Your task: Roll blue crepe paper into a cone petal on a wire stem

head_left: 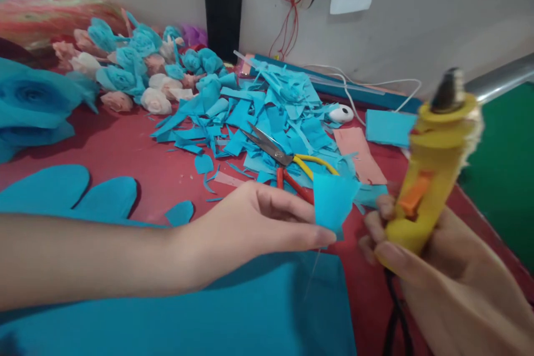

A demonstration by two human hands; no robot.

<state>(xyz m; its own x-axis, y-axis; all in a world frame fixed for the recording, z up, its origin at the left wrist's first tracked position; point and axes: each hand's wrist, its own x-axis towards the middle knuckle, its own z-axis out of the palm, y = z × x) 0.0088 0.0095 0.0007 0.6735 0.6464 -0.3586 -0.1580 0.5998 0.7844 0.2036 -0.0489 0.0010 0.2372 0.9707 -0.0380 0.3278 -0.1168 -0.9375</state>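
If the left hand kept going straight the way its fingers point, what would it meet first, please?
Probably the right hand gripping the yellow glue gun; the left hand points rightward, holding a blue scrap. Depth is unclear.

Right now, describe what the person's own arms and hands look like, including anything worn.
Both hands are bare: no gloves, rings or wristbands show. The left hand joins a long forearm, uncovered to the picture's edge with no sleeve in view. The right hand shows short, unpainted fingernails; its wrist is cut off by the frame.

Two bare hands and forearms of one person. The left hand (254,228) and its long forearm carry no sleeve, watch or ring. The right hand (442,283) is likewise unadorned, nails short and unpainted.
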